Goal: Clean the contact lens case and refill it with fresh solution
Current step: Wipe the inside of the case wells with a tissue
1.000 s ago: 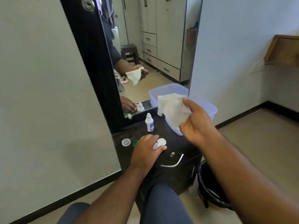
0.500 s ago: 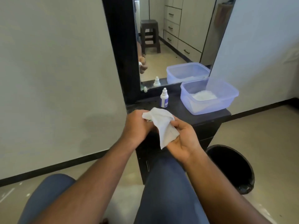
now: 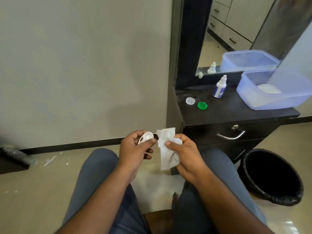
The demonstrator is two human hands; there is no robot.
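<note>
Seated at the dresser: left hand (image 3: 135,149) curls round the white lens case (image 3: 145,137), thumb pinching its near edge, open wells turned up and toward the right; long axis looks to slant from lower left to upper right. Right hand (image 3: 184,155) pinches a white tissue (image 3: 166,149) just beside the case, a narrow gap between, tissue's top corner level with the nearer well. Judged: wiping means bringing the tissue leftward into that well.
</note>
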